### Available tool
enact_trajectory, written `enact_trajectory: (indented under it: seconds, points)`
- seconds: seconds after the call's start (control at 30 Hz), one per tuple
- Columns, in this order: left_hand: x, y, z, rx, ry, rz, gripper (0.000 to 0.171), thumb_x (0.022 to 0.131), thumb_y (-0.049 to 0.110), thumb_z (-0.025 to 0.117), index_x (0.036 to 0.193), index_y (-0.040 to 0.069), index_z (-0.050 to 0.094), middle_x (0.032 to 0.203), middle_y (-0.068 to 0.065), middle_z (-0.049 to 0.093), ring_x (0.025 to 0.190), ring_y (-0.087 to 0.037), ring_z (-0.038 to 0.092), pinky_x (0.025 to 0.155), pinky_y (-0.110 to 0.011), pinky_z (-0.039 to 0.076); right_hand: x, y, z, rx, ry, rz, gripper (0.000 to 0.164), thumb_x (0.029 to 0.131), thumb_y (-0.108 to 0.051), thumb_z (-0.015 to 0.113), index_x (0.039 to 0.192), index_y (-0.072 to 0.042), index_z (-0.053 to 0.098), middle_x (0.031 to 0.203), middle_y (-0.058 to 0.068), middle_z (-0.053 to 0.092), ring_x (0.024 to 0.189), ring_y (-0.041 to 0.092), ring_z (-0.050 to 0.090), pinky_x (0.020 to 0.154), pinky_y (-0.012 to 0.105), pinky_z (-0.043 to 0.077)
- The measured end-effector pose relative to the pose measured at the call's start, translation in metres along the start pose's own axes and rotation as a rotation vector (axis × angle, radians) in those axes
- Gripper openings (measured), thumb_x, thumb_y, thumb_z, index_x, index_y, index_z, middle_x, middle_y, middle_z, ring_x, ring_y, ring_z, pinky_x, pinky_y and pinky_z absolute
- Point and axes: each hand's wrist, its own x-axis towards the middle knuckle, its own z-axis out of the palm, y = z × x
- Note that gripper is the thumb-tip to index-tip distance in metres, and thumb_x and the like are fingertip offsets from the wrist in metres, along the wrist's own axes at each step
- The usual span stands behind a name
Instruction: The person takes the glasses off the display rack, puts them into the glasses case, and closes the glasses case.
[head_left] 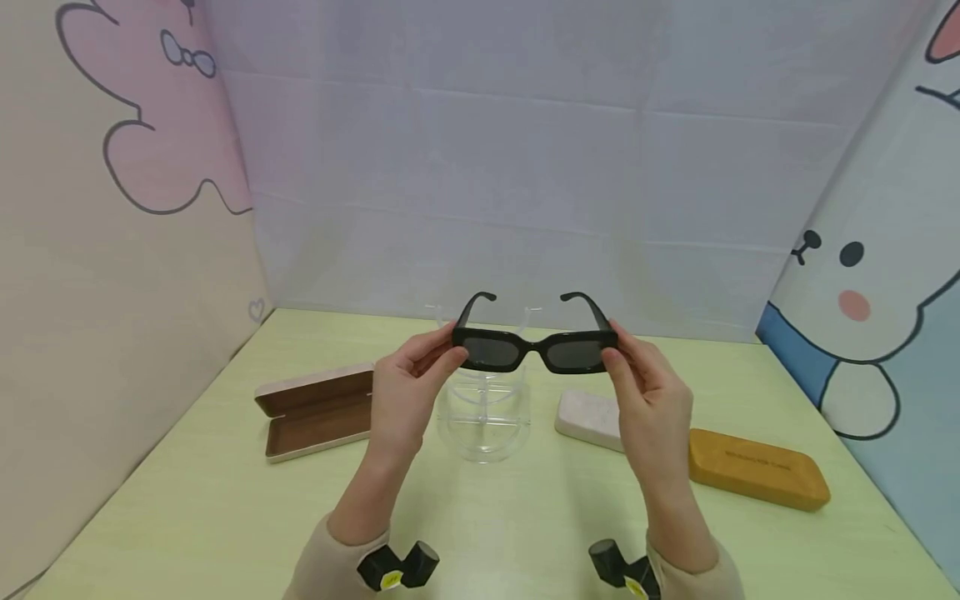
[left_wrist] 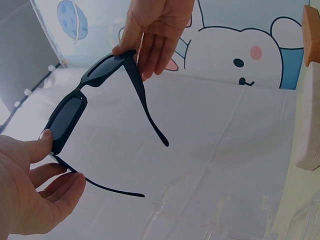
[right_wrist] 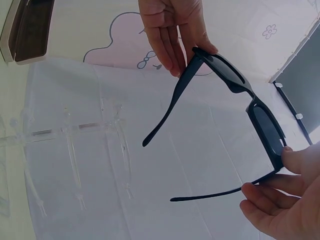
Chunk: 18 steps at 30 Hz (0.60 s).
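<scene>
Black rectangular sunglasses [head_left: 536, 350] are held up level above the table, their temples unfolded and pointing away. My left hand [head_left: 411, 383] pinches the left end of the frame between thumb and fingers. At the opposite end, my right hand [head_left: 651, 400] grips the other hinge corner in the same way. Both wrist views show the sunglasses, [left_wrist: 70, 112] [right_wrist: 265, 125] with thumbs on the front and fingers behind by the hinges. Behind and below them stands a clear acrylic display rack [head_left: 483, 417], partly covered by the lenses.
An open glasses case [head_left: 318, 417] with a brown lining lies left on the pale table [head_left: 510, 517]. A white case [head_left: 588, 417], partly hidden by my right hand, and a mustard-yellow case [head_left: 757, 468] lie to the right. A white cloth [head_left: 525, 167] hangs behind the table.
</scene>
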Motion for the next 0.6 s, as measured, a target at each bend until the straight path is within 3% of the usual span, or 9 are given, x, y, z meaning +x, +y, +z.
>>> enact_trajectory:
  seconds: [0.23,0.3,0.47,0.6]
  points:
    - [-0.0028,0.0044,0.0014,-0.014,-0.007,0.043,0.037,0.076,0.000,0.069,0.113,0.001,0.063,0.100,0.001,0.067,0.095,-0.018,0.064,0.082,-0.028,0.050,0.0002,0.0019,0.0001,-0.001,0.007,-0.008,0.030,0.089,-0.015,0.057,0.119,-0.015,0.061,0.105,-0.002,0.066,0.079,0.002,0.056,0.066,0.010,0.043]
    - [-0.0034,0.0058,0.0018,-0.020,-0.007,0.043,0.037,0.076,-0.001,0.068,0.113,0.001,0.063,0.099,0.002,0.066,0.095,-0.018,0.064,0.083,-0.028,0.050,-0.0002,0.0021,0.0000,-0.002,0.009,0.002,0.030,0.089,-0.016,0.057,0.119,-0.015,0.062,0.108,0.002,0.066,0.071,0.002,0.053,0.058,0.010,0.039]
    - [-0.0047,0.0071,0.0021,-0.022,-0.013,0.045,0.037,0.076,-0.002,0.068,0.113,0.001,0.063,0.099,0.002,0.065,0.095,-0.016,0.064,0.083,-0.028,0.050,-0.0010,0.0027,-0.0001,-0.016,0.023,0.010,0.029,0.089,-0.016,0.058,0.117,-0.015,0.063,0.107,0.005,0.066,0.047,0.007,0.026,0.041,0.023,0.022]
    - [-0.0040,0.0052,0.0019,-0.011,-0.020,0.046,0.037,0.077,0.000,0.068,0.113,0.001,0.063,0.099,0.002,0.066,0.094,-0.014,0.064,0.083,-0.027,0.050,-0.0013,0.0016,0.0001,0.033,0.016,0.029,0.027,0.089,-0.015,0.058,0.115,-0.013,0.064,0.105,-0.007,0.066,0.062,0.002,0.048,0.050,0.016,0.033]
